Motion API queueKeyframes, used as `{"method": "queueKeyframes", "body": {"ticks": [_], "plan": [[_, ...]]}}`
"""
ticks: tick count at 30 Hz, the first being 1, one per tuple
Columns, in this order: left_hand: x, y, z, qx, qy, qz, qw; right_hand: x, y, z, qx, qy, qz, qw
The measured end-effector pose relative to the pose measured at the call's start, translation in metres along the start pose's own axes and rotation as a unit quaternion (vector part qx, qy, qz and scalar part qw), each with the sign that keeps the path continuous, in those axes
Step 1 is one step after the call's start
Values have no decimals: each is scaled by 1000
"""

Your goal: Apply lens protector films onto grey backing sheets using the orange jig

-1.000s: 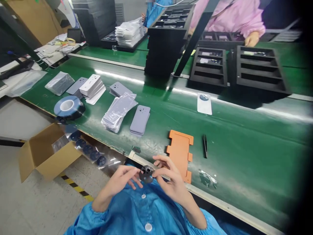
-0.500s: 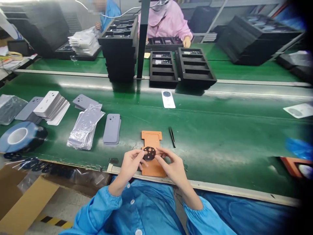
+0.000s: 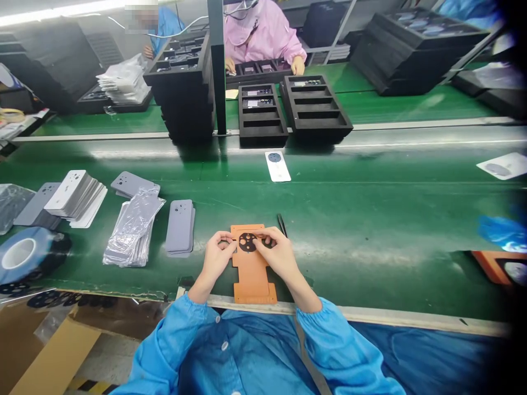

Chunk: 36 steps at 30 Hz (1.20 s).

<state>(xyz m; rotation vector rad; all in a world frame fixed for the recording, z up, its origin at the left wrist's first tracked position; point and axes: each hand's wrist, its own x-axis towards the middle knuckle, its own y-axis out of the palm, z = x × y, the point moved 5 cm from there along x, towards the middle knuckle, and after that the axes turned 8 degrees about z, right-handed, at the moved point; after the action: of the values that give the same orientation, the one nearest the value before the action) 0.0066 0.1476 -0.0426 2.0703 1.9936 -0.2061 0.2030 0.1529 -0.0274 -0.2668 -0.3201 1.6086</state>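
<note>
Head view: the black disc [image 3: 247,242] is over the far part of the orange plate [image 3: 251,277] on the desk [image 3: 362,236]. The left hand [image 3: 217,258] has curled fingers at the disc's left edge; the right hand [image 3: 280,254] overlaps its right edge. Whether either grips it, I cannot tell. Tweezers [image 3: 281,224] lie just beyond the right hand.

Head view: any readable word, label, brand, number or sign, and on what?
Nothing legible.
Dark disc and orange plate: no text visible.
White card beyond the plate: faint marks, too blurred.
White-topped stack: faint marks, too small.
Black trays: pale patches, too small to read.
</note>
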Motion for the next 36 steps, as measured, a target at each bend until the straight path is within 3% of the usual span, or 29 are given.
{"method": "queueKeyframes", "body": {"ticks": [36], "plan": [[2,10,-5,102,27,-4,994,6,-2,-6,34,-3,1,999]]}}
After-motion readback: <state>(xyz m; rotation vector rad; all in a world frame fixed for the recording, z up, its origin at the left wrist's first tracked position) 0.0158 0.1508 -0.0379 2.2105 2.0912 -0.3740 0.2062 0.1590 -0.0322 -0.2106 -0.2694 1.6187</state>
